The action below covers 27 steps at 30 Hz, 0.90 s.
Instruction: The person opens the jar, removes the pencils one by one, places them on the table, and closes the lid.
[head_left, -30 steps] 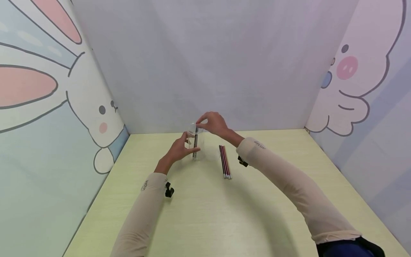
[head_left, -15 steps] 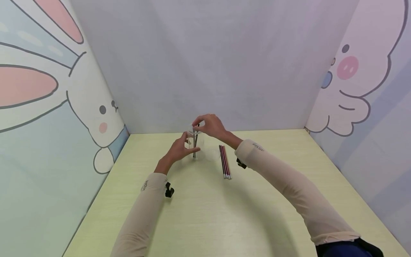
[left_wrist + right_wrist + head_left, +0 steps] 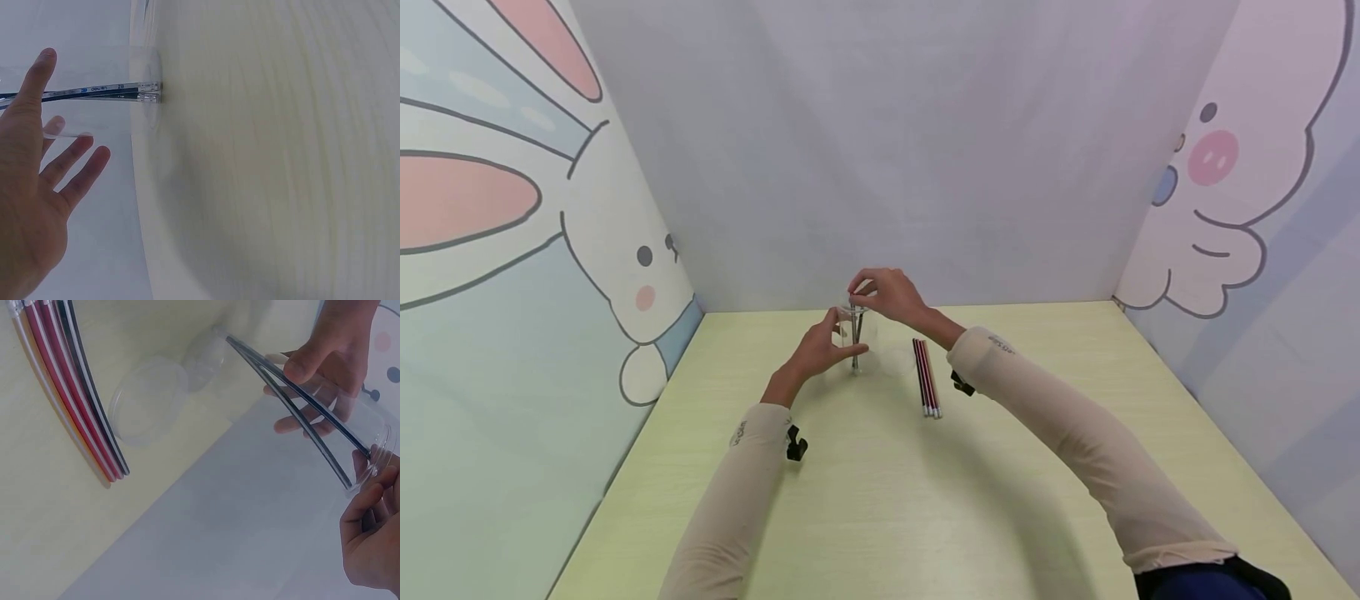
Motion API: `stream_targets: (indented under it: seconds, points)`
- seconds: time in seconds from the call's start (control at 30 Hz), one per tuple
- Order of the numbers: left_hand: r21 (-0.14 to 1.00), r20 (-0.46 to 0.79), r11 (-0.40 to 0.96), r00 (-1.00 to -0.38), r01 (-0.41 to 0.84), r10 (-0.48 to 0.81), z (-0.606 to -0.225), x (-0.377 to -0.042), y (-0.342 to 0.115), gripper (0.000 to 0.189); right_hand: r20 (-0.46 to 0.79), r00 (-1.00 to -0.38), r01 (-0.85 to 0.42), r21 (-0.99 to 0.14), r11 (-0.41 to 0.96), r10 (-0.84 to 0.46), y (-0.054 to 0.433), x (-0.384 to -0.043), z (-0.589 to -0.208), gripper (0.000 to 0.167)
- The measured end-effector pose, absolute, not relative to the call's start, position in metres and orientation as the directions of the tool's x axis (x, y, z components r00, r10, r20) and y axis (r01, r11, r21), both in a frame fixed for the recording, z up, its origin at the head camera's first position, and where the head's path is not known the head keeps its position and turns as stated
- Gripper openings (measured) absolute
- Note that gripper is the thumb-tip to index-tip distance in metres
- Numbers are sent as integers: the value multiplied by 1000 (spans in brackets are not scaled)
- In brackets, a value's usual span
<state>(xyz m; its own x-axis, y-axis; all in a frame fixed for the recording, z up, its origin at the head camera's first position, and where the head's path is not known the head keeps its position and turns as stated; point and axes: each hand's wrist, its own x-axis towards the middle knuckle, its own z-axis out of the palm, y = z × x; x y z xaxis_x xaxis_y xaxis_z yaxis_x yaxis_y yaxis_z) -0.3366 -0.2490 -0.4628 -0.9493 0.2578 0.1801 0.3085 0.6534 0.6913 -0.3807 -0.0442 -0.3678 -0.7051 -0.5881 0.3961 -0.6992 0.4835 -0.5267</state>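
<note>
My left hand [image 3: 820, 343] holds a clear plastic jar [image 3: 870, 327] upright on the table, thumb on the near side and fingers behind it. Inside, two dark pencils [image 3: 106, 91] lean and cross slightly, their metal ends at the jar's bottom. At the jar's mouth, my right hand [image 3: 891, 296] pinches the top of one pencil; in the right wrist view its fingers [image 3: 369, 503] partly hide the rim. The other pencil [image 3: 297, 419] leans against the jar wall.
To the jar's right, several pencils [image 3: 927, 377], black, red and orange, lie side by side on the pale table [image 3: 865, 500]. Between them and the jar lies a clear round lid [image 3: 150, 400]. A plain grey wall [image 3: 895, 150] stands close behind the jar.
My right hand has moved slightly left and down over the jar's mouth, lowering the pinched pencil. The two pencils now stand apart at the top. My left hand stays in place.
</note>
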Motion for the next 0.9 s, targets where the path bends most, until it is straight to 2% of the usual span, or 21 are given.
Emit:
stream_targets:
  seconds: [0.27,0.6,0.9]
  points:
    - [692,184,652,-949,311,257,-462,-339,-248,71,386,-711,-691,-541,479,-588,-44,-380,-367,13]
    - [687,191,655,-948,314,254,-463,-340,-247,71,463,-673,-737,-483,472,-578,-44,-383,-360,17]
    - [690,187,655,-950,309,251,-465,-339,-247,71,502,-672,-740,-477,475,-544,-42,-386,-342,19]
